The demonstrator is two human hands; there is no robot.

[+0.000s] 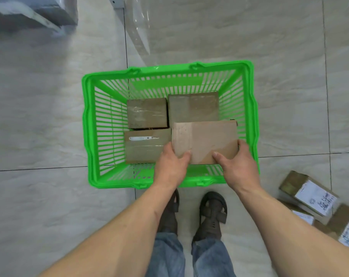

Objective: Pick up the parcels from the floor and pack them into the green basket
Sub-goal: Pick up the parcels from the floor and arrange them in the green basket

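The green basket [93, 136] stands on the tiled floor in front of my feet. Three brown cardboard parcels lie inside it: one at the back left [147, 112], one at the back right [193, 105], one at the front left [145, 145]. A fourth brown parcel [205, 139] is held over the basket's front right part. My left hand [172, 162] grips its near left corner, thumb on top. My right hand [237, 164] grips its near right corner, thumb on top too.
More parcels with white labels [309, 194] lie on the floor at the right, another [347, 226] beside them. My feet in dark sandals [212, 208] stand just behind the basket. A grey object [29, 15] sits at the top left.
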